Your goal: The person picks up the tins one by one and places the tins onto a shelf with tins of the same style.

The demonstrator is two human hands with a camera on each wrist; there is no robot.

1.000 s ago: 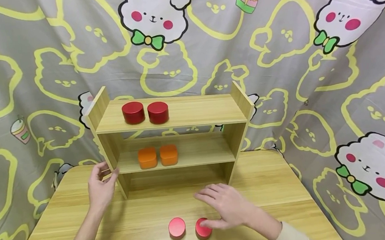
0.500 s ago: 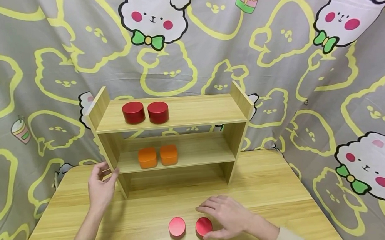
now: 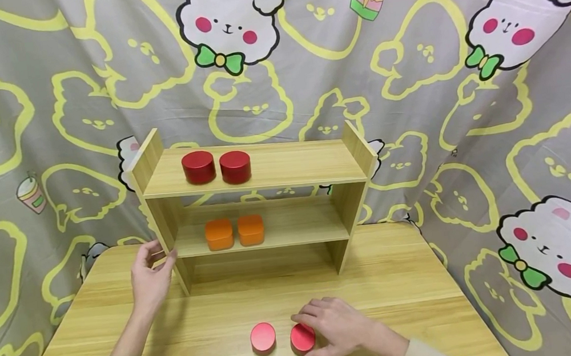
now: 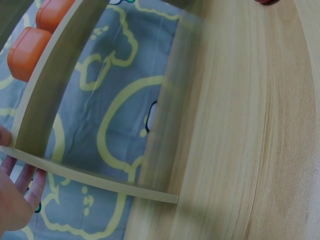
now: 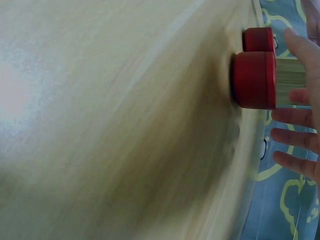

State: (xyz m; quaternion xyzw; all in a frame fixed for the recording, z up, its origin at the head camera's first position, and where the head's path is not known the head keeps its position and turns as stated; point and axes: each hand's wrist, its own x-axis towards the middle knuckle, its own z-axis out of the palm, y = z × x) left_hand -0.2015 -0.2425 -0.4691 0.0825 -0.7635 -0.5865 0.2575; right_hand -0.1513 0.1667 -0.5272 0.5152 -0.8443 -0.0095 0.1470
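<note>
Two stations. Left hand [image 3: 150, 277] grips left edge of shelf [image 3: 295, 220]. Toward front edge of surface [image 3: 404, 281]: left red tin [image 3: 263, 339], then right red tin [image 3: 301, 340], right hand [image 3: 340, 326] around it, fingers released. Best close thumb and fingers evenly.

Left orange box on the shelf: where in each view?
Head: left orange box sits left of centre, on the shelf.
Left wrist: left orange box at upper left, above the left hand, below-left of the other orange box.
Right wrist: not in it.
Shared landmark: the patterned curtain, in all three.
</note>
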